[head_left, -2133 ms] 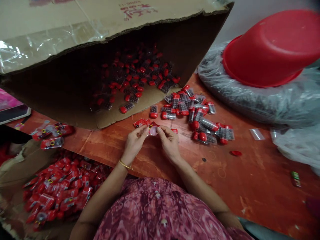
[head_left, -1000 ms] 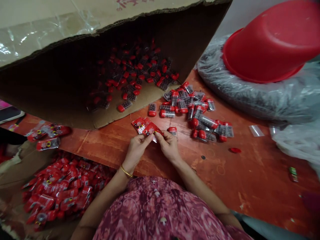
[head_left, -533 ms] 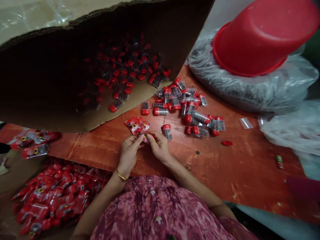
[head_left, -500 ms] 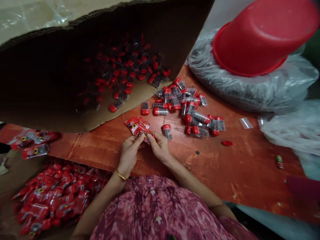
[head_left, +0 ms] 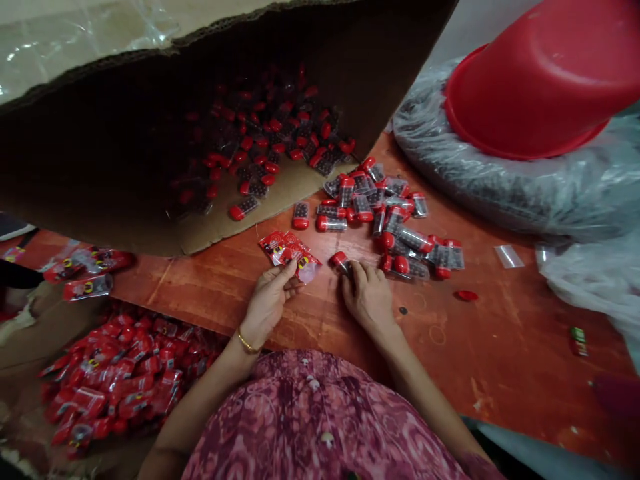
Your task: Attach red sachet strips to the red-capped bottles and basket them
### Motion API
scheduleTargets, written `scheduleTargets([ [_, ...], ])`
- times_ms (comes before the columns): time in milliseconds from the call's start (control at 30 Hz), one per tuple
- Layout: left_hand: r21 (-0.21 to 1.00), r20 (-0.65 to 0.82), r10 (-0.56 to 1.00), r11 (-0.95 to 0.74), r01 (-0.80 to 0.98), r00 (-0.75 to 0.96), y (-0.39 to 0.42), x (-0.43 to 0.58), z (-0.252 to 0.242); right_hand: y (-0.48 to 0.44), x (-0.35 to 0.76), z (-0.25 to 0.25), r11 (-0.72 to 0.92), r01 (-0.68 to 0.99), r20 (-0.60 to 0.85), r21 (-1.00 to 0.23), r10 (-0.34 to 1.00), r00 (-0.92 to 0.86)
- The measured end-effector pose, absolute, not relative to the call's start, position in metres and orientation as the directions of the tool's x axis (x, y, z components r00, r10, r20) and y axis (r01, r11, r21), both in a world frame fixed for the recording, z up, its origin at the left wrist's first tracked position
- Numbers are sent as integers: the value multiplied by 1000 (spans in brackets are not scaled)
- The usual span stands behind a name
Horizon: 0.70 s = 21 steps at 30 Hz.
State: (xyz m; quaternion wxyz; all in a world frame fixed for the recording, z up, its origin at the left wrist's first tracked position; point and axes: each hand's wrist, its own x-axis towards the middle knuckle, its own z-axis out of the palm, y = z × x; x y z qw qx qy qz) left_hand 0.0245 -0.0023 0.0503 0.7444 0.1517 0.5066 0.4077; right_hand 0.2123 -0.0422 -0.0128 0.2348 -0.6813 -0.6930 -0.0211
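Note:
My left hand [head_left: 270, 297] pinches a red printed plastic packet [head_left: 306, 265] between thumb and fingers. More red packets [head_left: 277, 245] lie on the table just beyond it. To the right, my right hand [head_left: 369, 293] is closed around the lower end of a small clear container with a red cap [head_left: 341, 260], filled with dark balls. The container lies on the table, its cap pointing away to the left. A pile of the same containers [head_left: 395, 217] is spread beyond my right hand, and one single container [head_left: 301, 215] lies near the box edge.
A large cardboard box [head_left: 220, 237] on its side holds many more containers. Filled red packets [head_left: 115, 373] heap up at lower left. A red bucket [head_left: 530, 87] rests upside down on a plastic-wrapped bundle [head_left: 500, 200]. A loose red cap [head_left: 467, 295] lies on the table [head_left: 460, 360].
My hands have come apart. The right hand has moved right and taken hold of the single container, while the left keeps the packet. The view has shifted slightly.

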Motion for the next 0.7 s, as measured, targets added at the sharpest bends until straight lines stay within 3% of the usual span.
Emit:
scheduleTargets([
  [67, 635, -634, 757, 627, -452, 161, -3, 26, 52, -42, 214, -13, 83, 924, 365, -374, 929, 64],
  [167, 637, -631, 760, 623, -454, 158, -4, 27, 54, -44, 215, -4, 50, 779, 256, -625, 956, 143],
  [300, 656, -620, 773, 607, -449, 138, -3, 26, 57, -56, 214, 15, -114, 288, -66, -951, 983, 171],
  [367, 662, -619, 773, 607, -439, 136, -3, 26, 57, -65, 211, 24, -184, 36, -179, -982, 979, 99],
  [433, 674, -613, 779, 603, -427, 131, -3, 27, 57, -71, 208, 32, -243, -109, -246, -964, 969, 22],
  [700, 847, -440, 892, 450, -283, 100, -8, 27, 47, -62, 196, 53, -387, -92, -378, -918, 920, -103],
])
